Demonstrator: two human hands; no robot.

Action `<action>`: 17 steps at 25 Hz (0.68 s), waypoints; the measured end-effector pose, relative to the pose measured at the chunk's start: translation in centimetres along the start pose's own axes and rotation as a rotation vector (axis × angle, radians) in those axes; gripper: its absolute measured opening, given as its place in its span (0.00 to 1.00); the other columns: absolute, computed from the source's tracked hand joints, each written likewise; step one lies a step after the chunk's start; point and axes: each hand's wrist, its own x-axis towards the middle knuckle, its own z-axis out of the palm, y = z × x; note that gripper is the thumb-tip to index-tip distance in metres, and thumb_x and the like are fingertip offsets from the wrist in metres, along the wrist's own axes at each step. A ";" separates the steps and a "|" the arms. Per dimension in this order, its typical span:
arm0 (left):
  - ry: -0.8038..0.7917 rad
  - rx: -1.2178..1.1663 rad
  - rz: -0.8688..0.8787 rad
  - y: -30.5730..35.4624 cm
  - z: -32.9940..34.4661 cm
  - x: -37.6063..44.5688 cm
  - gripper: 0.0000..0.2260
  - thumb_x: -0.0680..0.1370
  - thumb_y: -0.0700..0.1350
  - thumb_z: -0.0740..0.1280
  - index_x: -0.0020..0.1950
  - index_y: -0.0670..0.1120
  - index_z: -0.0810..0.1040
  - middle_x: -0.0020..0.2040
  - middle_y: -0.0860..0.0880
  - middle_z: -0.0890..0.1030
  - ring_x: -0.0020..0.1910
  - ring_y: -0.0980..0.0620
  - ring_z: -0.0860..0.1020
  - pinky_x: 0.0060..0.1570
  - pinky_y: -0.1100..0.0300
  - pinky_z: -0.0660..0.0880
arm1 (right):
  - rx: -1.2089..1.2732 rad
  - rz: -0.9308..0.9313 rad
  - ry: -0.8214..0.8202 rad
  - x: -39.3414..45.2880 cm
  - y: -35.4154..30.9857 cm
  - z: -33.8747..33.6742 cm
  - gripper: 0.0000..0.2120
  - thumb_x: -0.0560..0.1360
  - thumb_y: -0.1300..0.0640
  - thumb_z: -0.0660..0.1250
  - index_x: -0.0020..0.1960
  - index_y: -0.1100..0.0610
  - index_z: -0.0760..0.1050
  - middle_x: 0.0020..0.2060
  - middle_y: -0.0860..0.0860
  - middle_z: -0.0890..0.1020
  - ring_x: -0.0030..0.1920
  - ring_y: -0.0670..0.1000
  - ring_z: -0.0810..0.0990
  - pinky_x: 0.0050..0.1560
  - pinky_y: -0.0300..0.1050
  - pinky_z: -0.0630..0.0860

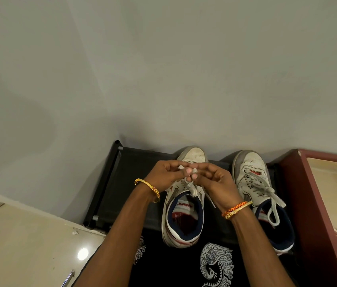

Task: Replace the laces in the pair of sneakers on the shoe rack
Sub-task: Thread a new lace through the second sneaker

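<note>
My left hand (164, 175) and right hand (215, 182) meet above the left sneaker (184, 204), fingers curled, both pinching the grey-white lace (190, 186) between thumb and fingertips; the lace runs down from my fingers to the eyelets near the tongue. A gold bangle (149, 188) sits on my left wrist, and an orange thread with a gold bangle (235, 209) on my right. The left sneaker stands toe to the wall on the black shoe rack (122, 183). Just beside it, the right sneaker (256, 189) is laced, its lace ends lying loose over the collar. A maroon cabinet (318, 204) stands at the right of the rack, a pale floor (18, 245) at the left
</note>
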 end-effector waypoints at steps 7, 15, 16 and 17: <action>0.005 0.224 0.189 0.0 -0.7 0.2 0.12 0.72 0.39 0.72 0.54 0.49 0.81 0.49 0.48 0.84 0.52 0.54 0.81 0.56 0.60 0.76 | 0.013 0.104 0.095 0.1 0.1 0.2 0.06 0.74 0.68 0.65 0.43 0.60 0.79 0.27 0.50 0.82 0.29 0.44 0.80 0.29 0.35 0.76; -0.066 0.388 0.256 -0.8 -1.7 0.1 0.15 0.71 0.37 0.72 0.57 0.47 0.79 0.45 0.57 0.82 0.46 0.64 0.80 0.52 0.68 0.75 | -0.079 0.264 0.159 0.3 0.3 0.6 0.04 0.75 0.64 0.67 0.42 0.58 0.78 0.24 0.49 0.80 0.22 0.41 0.75 0.22 0.33 0.69; -0.054 0.422 0.275 -0.8 -1.6 0.0 0.16 0.71 0.37 0.72 0.57 0.47 0.79 0.44 0.59 0.81 0.45 0.66 0.79 0.50 0.71 0.74 | -0.103 0.254 0.163 0.3 0.2 0.7 0.04 0.75 0.64 0.67 0.42 0.58 0.77 0.23 0.48 0.79 0.21 0.41 0.73 0.21 0.33 0.68; -0.034 0.457 0.297 -0.7 -1.5 -0.1 0.16 0.70 0.38 0.73 0.57 0.47 0.80 0.44 0.59 0.80 0.44 0.67 0.78 0.48 0.72 0.73 | -0.117 0.242 0.168 0.3 0.1 0.7 0.04 0.75 0.64 0.66 0.43 0.59 0.77 0.23 0.48 0.79 0.19 0.41 0.71 0.21 0.32 0.67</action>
